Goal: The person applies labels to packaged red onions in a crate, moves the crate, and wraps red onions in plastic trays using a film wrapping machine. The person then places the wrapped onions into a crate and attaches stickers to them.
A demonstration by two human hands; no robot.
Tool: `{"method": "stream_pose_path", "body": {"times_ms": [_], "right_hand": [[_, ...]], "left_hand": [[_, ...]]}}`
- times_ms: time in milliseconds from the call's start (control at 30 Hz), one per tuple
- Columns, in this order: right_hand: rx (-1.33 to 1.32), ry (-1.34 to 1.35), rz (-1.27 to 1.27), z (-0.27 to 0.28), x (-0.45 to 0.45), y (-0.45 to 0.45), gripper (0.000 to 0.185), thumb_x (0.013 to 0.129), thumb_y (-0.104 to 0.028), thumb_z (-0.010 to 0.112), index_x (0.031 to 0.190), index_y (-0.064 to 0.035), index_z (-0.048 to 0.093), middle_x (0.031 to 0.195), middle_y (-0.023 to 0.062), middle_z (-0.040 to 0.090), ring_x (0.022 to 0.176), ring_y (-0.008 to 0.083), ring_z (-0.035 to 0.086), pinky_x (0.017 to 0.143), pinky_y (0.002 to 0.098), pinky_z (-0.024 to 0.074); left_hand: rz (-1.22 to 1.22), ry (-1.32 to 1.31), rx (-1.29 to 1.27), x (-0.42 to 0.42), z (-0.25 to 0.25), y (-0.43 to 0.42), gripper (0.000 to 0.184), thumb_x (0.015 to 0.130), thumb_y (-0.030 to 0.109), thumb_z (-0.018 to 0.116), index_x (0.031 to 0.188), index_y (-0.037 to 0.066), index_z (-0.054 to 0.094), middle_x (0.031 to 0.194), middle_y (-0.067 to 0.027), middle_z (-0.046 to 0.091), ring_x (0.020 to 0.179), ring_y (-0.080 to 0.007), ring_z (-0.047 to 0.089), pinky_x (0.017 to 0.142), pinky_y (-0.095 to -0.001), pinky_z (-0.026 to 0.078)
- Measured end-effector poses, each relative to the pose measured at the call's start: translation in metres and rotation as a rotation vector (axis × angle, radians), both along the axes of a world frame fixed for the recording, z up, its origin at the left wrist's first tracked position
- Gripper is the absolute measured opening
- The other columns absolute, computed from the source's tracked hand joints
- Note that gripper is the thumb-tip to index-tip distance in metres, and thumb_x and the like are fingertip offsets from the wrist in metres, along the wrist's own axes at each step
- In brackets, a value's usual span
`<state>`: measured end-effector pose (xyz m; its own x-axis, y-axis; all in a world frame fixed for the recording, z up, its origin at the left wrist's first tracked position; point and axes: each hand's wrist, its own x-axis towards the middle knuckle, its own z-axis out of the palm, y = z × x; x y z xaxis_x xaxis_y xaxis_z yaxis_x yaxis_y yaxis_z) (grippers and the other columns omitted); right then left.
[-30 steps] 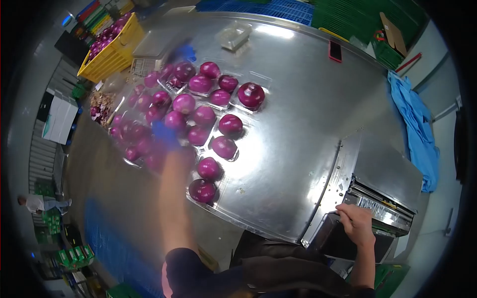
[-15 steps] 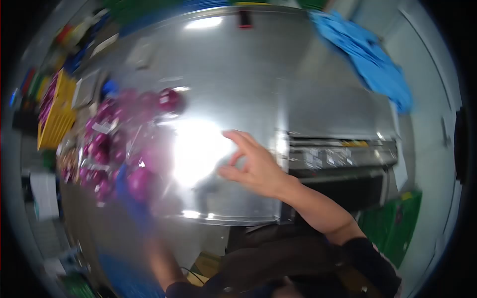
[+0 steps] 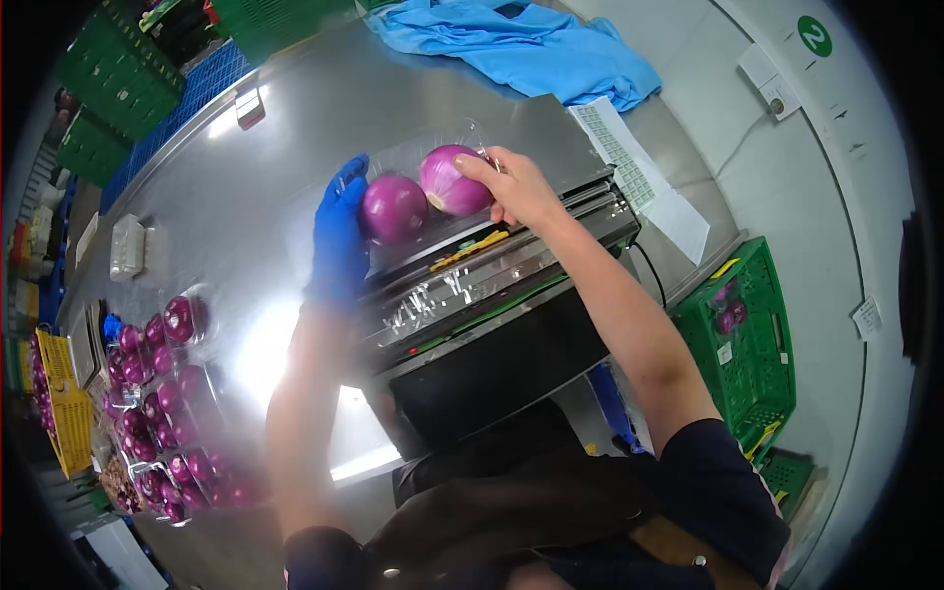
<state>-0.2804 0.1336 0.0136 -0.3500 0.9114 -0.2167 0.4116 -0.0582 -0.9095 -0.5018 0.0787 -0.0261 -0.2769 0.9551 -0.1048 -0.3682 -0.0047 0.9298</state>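
Observation:
My left hand (image 3: 339, 236), in a blue glove, grips the left side of a clear tray with two red onions, beside the left onion (image 3: 394, 208). Bare, my right hand (image 3: 513, 187) holds the tray's other end, its thumb on the right onion (image 3: 454, 181). The tray is over the back part of a wrapping machine (image 3: 472, 285) that has clear film and a yellow strip along its front. How far the tray is above the machine I cannot tell.
Several trays of red onions (image 3: 178, 319) stand on the steel table (image 3: 246, 177) at the left. A yellow crate (image 3: 67, 403) is beyond them. Blue cloth (image 3: 521, 49) and a printed sheet (image 3: 629, 157) lie at the back. A green crate (image 3: 737, 344) stands at the right.
My view has turned to the right. My left hand has come from the onion trays to the machine with a tray of two onions, and my right hand has taken hold of its other end.

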Motion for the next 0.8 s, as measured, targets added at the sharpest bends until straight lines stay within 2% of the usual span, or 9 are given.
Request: {"method": "stream_pose_path", "body": {"times_ms": [100, 233, 267, 333, 433, 567, 633, 700, 800], "right_hand": [[0.001, -0.052, 0.048, -0.022, 0.011, 0.014, 0.074, 0.084, -0.056, 0.058, 0.124, 0.0059, 0.049, 0.085, 0.0112, 0.061, 0.048, 0.01, 0.052, 0.043, 0.023, 0.0399], [-0.139, -0.036, 0.274, 0.0, 0.044, 0.017, 0.063, 0.091, -0.045, 0.054, 0.13, 0.0035, 0.044, 0.108, 0.0154, 0.061, 0.06, 0.0114, 0.06, 0.047, 0.0226, 0.0437], [0.136, -0.111, 0.36, -0.001, 0.068, 0.02, 0.056, 0.091, -0.039, 0.056, 0.131, -0.0026, 0.045, 0.113, 0.0135, 0.06, 0.063, 0.013, 0.062, 0.05, 0.0238, 0.0462], [0.607, -0.342, 0.582, 0.0, 0.119, 0.031, 0.048, 0.089, -0.03, 0.059, 0.132, -0.0131, 0.047, 0.119, 0.0094, 0.059, 0.069, 0.0159, 0.065, 0.056, 0.0257, 0.0498], [0.983, -0.653, 0.893, 0.005, 0.16, 0.037, 0.047, 0.084, -0.02, 0.063, 0.129, -0.0237, 0.05, 0.125, 0.004, 0.057, 0.076, 0.0203, 0.066, 0.062, 0.0281, 0.0526], [0.965, -0.318, 0.93, -0.029, 0.144, 0.034, 0.04, 0.082, -0.014, 0.064, 0.119, -0.0265, 0.058, 0.128, -0.0003, 0.057, 0.077, 0.0229, 0.066, 0.065, 0.0289, 0.0537], [0.879, -0.111, 0.865, -0.046, 0.15, 0.027, 0.028, 0.082, -0.011, 0.064, 0.109, -0.0175, 0.066, 0.116, 0.001, 0.064, 0.079, 0.0211, 0.066, 0.064, 0.0282, 0.0535], [0.059, -0.156, 0.58, 0.017, 0.17, -0.012, 0.02, 0.085, -0.01, 0.061, 0.104, -0.0101, 0.067, 0.105, 0.0047, 0.068, 0.079, 0.017, 0.067, 0.065, 0.0282, 0.0536], [0.373, 0.2, 0.481, 0.055, 0.181, -0.015, 0.016, 0.091, -0.008, 0.054, 0.093, 0.0007, 0.067, 0.089, 0.0129, 0.069, 0.077, 0.0164, 0.068, 0.066, 0.028, 0.0544]], "left_hand": [[0.088, 0.107, -0.094, 0.015, -0.017, 0.0, 0.044, 0.093, 0.019, 0.053, 0.132, 0.001, 0.047, 0.132, -0.0118, 0.05, 0.119, -0.0201, 0.049, 0.104, -0.0323, 0.037], [0.035, 0.442, -0.08, -0.001, -0.004, -0.049, 0.043, 0.092, 0.016, 0.056, 0.132, 0.003, 0.048, 0.132, -0.0112, 0.05, 0.12, -0.0209, 0.048, 0.104, -0.0338, 0.037], [0.082, 0.401, -0.154, 0.001, 0.017, -0.068, 0.043, 0.09, 0.014, 0.057, 0.132, 0.004, 0.049, 0.132, -0.0113, 0.051, 0.12, -0.0221, 0.049, 0.103, -0.0341, 0.037], [-0.059, 1.457, 0.172, -0.039, 0.013, -0.108, 0.047, 0.084, 0.009, 0.059, 0.13, 0.015, 0.053, 0.133, -0.0105, 0.05, 0.118, -0.0252, 0.05, 0.104, -0.038, 0.036], [-0.292, 2.193, 0.246, -0.049, 0.027, -0.136, 0.054, 0.076, 0.007, 0.063, 0.127, 0.024, 0.056, 0.134, -0.0083, 0.05, 0.115, -0.0267, 0.05, 0.104, -0.0419, 0.035], [-0.392, 2.126, 0.365, -0.012, 0.017, -0.114, 0.055, 0.069, 0.011, 0.068, 0.121, 0.027, 0.061, 0.128, -0.0015, 0.056, 0.103, -0.024, 0.054, 0.101, -0.0429, 0.036], [-0.37, 1.749, 0.165, -0.021, 0.008, -0.137, 0.042, 0.073, 0.007, 0.066, 0.113, 0.02, 0.067, 0.115, -0.0023, 0.063, 0.096, -0.0234, 0.057, 0.092, -0.0396, 0.043], [-0.257, 1.388, -0.025, -0.014, 0.024, -0.18, 0.03, 0.078, 0.003, 0.061, 0.106, 0.009, 0.069, 0.105, -0.0073, 0.067, 0.088, -0.0226, 0.06, 0.083, -0.0363, 0.048], [0.001, 0.856, 0.009, 0.003, 0.092, -0.206, 0.021, 0.088, 0.005, 0.052, 0.098, -0.005, 0.067, 0.098, -0.0154, 0.068, 0.083, -0.0218, 0.064, 0.075, -0.032, 0.052]]}}
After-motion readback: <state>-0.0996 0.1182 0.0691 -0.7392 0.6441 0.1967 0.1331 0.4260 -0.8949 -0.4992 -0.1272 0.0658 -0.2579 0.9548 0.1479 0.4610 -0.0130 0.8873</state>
